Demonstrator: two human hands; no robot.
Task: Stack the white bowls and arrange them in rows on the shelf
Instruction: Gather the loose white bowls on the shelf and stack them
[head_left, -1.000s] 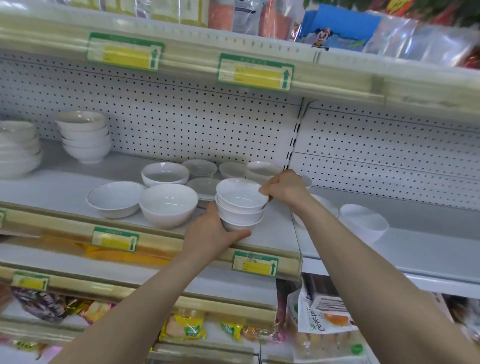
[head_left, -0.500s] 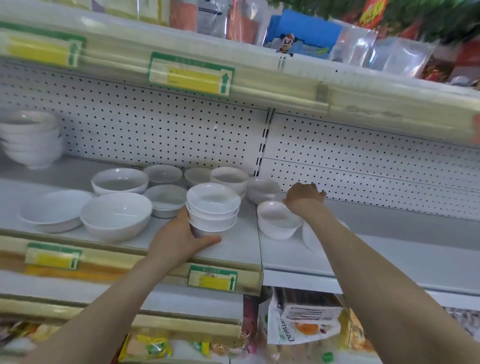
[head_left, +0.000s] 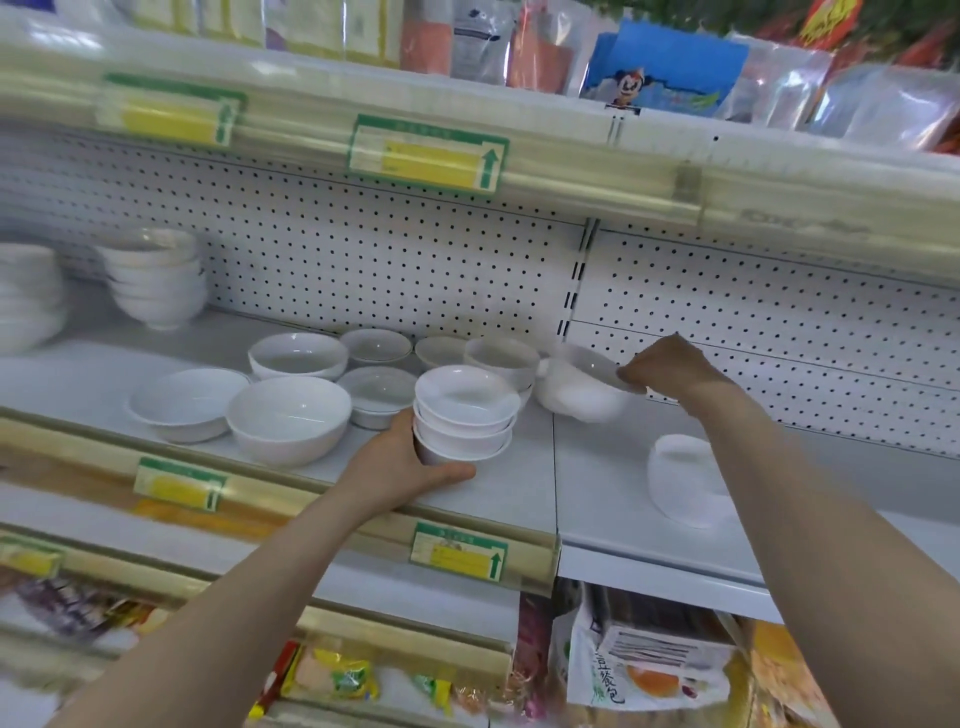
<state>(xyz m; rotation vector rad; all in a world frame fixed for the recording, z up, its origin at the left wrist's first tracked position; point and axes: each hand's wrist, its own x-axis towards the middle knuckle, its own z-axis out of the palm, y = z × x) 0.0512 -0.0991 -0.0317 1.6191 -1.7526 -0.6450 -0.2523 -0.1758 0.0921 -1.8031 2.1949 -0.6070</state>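
White shelf (head_left: 597, 499), left fingers (head_left: 442, 475) wrapped round bowl stack (head_left: 465, 415), right fingers (head_left: 631, 374) pinching tilted bowl (head_left: 582, 397)

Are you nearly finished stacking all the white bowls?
Not yet. Done: a tall stack and a wider stack stand at the far left. In hand: the left hand grips a small stack, and the right hand pinches the rim of another bowl. Left: loose bowls like the big front bowl, plus a tipped bowl on the right, need stacking.

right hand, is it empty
No, the right hand pinches the rim of a blurred, tilted white bowl.
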